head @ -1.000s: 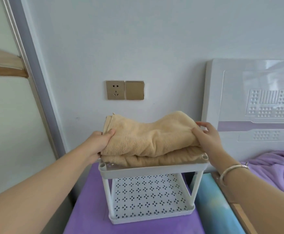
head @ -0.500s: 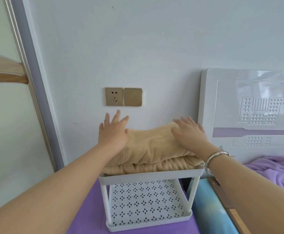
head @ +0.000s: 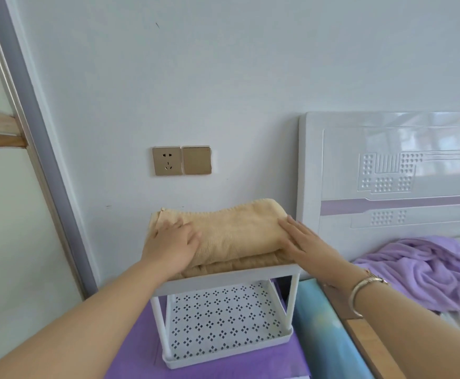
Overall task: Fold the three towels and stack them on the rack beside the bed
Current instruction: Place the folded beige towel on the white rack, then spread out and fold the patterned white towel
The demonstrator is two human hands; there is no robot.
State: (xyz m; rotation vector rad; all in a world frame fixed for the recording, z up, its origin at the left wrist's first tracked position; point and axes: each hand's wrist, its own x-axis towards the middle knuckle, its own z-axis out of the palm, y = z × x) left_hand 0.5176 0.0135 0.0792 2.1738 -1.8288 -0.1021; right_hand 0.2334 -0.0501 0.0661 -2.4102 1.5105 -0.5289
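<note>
A stack of folded beige towels (head: 234, 233) lies on the top shelf of a small white two-tier rack (head: 231, 274). Two layers show at the front edge. My left hand (head: 172, 246) rests flat on the left part of the top towel, fingers together and extended. My right hand (head: 309, 246) lies flat against the right end of the stack, fingers straight, a silver bangle on its wrist. Neither hand grips the cloth.
The rack stands on a purple surface (head: 130, 351) against the wall, its perforated lower shelf (head: 223, 324) bare. A socket and switch (head: 182, 160) sit above. A white headboard (head: 387, 187) and purple blanket (head: 428, 269) are to the right; a door frame (head: 32, 132) stands on the left.
My hands went from holding the towel's ends to resting flat on it. They have since slid back toward me and outward over the stack.
</note>
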